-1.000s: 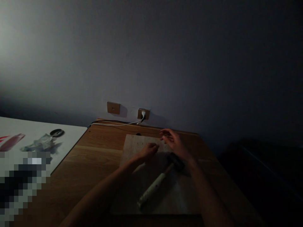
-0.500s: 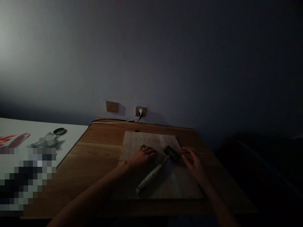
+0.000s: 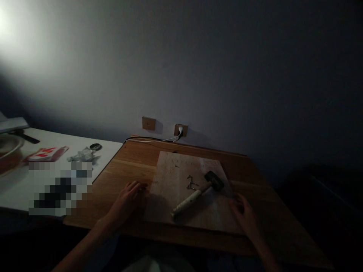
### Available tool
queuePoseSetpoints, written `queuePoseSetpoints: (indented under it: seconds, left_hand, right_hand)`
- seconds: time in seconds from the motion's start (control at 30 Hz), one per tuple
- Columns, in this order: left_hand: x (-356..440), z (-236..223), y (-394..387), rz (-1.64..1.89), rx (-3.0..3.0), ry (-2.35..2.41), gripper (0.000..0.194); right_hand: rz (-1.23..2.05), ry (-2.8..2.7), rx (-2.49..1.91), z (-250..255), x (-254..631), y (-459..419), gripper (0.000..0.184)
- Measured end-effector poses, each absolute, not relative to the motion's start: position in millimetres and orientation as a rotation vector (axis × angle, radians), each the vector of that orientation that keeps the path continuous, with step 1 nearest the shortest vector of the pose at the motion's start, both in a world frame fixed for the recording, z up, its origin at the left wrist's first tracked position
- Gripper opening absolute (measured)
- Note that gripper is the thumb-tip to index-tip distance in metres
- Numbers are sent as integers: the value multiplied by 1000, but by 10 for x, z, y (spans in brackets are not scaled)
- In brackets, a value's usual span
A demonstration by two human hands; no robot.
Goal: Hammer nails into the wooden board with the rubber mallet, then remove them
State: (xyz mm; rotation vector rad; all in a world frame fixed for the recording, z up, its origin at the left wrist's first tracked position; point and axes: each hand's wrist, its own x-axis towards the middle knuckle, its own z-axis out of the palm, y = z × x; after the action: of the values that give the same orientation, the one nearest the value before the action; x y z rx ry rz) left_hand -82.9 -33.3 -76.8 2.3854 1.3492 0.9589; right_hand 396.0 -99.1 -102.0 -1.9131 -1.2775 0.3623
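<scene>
A black-headed, white-handled mallet (image 3: 200,194) lies on a pale wooden board (image 3: 172,170), head pointing away and rightward; the left hand (image 3: 126,202) and right hand (image 3: 244,217), empty and half-curled, sit beside the board's edges.

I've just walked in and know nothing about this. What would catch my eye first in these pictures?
First comes a black-headed mallet with a pale, worn handle, lying on a wooden board, with small metal bits beside it. The left hand is on the wooden table by the board's left edge, and the right hand is by its near right corner. Bright light glows on the wall at upper left.
</scene>
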Motion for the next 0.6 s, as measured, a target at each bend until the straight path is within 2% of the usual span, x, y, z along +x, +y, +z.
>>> queuePoseSetpoints:
  seconds: [0.27, 0.6]
  left_hand:
    - [-1227, -733, -347, 1072, 2247, 1645, 42]
    - [-1582, -670, -302, 880, 2244, 1962, 52]
  right_hand:
    - [486, -1326, -1754, -988, 3422, -778, 61]
    - [536, -1616, -1748, -789, 2625, -599, 54]
